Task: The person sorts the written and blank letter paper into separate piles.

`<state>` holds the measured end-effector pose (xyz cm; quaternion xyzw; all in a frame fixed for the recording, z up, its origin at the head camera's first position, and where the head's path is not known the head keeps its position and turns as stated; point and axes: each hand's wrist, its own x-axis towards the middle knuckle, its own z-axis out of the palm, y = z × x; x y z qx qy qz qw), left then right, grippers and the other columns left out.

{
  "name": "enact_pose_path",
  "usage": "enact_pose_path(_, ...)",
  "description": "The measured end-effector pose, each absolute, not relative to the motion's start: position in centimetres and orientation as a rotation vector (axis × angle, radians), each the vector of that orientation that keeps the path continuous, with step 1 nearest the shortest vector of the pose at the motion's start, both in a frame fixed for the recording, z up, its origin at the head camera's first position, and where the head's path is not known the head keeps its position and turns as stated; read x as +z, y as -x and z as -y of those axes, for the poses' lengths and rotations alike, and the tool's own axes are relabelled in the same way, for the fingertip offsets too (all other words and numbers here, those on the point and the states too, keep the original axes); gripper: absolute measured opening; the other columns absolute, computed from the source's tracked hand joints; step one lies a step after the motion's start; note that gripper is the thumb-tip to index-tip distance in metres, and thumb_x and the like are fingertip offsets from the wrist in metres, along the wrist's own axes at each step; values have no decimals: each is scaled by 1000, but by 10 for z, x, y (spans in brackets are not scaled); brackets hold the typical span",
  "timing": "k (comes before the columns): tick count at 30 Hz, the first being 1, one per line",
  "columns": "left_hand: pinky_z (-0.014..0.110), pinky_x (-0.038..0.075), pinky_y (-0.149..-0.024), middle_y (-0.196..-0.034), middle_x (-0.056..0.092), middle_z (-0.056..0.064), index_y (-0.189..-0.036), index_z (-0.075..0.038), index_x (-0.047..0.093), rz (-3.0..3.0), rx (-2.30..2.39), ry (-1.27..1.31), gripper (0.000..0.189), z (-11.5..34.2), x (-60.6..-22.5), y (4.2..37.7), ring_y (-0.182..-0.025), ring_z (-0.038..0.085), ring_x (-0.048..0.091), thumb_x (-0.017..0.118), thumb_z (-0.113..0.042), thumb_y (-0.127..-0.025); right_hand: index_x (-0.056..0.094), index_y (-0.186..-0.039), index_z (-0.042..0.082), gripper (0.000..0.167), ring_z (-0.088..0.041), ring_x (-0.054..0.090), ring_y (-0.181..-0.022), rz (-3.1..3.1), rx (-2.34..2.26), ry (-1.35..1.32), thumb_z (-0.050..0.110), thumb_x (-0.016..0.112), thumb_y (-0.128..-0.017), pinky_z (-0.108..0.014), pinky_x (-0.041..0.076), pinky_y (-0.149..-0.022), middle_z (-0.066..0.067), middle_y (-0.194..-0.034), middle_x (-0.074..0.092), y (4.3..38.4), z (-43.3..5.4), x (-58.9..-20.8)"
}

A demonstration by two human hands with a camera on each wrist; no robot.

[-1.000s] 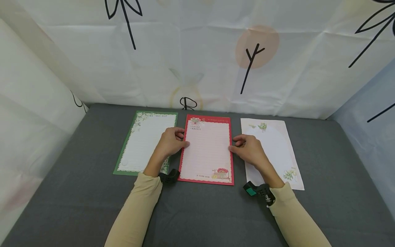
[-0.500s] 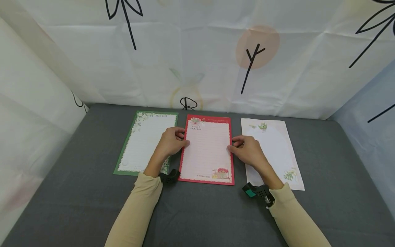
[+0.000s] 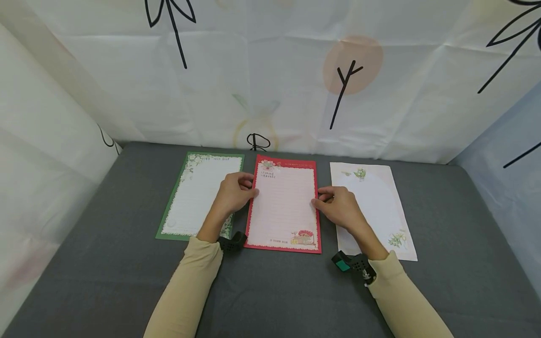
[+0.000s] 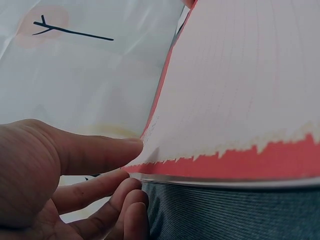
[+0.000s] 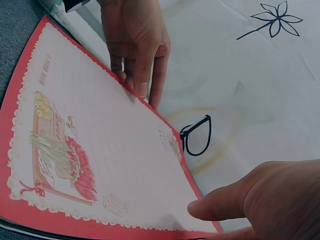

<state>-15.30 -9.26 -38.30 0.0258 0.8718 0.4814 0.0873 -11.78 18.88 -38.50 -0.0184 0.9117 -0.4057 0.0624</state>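
A red-bordered letter pad (image 3: 282, 211), pale pink and lined, lies between both hands on the grey cloth. My left hand (image 3: 234, 193) pinches its left edge. In the left wrist view, the thumb (image 4: 107, 151) presses the top face, with the fingers at and below the edge. My right hand (image 3: 341, 204) holds the opposite edge; the right wrist view shows its thumb (image 5: 215, 205) on top, its other fingers mostly hidden. Under the left wrist is a green-bordered sheet (image 3: 198, 188). A white sheet with leaf prints (image 3: 376, 197) lies partly beneath the right hand.
Dark grey cloth (image 3: 270, 295) covers the table. A white curtain (image 3: 203, 94) with line drawings hangs behind it, and others flank both sides. Each wrist carries a black camera strap, the left strap (image 3: 231, 242) close to the pad's lower left corner.
The far edge of the red-bordered pad has risen very slightly at its left corner, along with my left thumb. My right thumb has shifted a little inward. The other two sheets stay put.
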Motion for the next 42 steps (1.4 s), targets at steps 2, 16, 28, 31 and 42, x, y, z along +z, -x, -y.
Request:
enact_pose_path(2,45,54,-85,-109,64,20,-131,4,63,-2609,1442,-75,42,92,-383,153,-101,33,64,73,-6,-92,66,-125,-9,40,-28,69,-90,-2758,-1223,58,15,70,-93,-32,50,-68,-16,-100,71,118,-188,-385)
enact_pose_path(16,44,56,-83,-98,68,15,-128,2,65,-2608,1514,-96,38,92,-386,154,-93,31,68,73,-5,-92,67,-124,-9,39,-27,69,-87,-2777,-1211,61,14,71,-93,-32,50,-66,-15,-98,71,117,-188,-382)
enact_pose_path(28,36,57,-71,-98,72,15,-129,0,65,-2539,1570,-55,40,93,-387,155,-74,23,70,75,-5,-91,67,-123,-9,37,-27,68,-86,-2783,-1233,58,13,71,-93,-32,49,-65,-15,-96,71,117,-189,-383)
enact_pose_path(31,36,58,-70,-102,73,16,-131,0,63,-2490,1594,-39,42,93,-386,155,-69,22,71,75,-5,-91,67,-122,-8,37,-27,68,-85,-2787,-1244,49,13,71,-93,-32,50,-65,-15,-96,71,118,-190,-384)
enact_pose_path(42,35,59,-69,-99,74,19,-131,2,63,-2413,1676,-61,41,95,-386,155,-67,21,71,73,-1,-91,70,-117,-5,30,-23,64,-79,-2796,-1314,-12,12,72,-93,-32,48,-65,-12,-89,72,119,-192,-385)
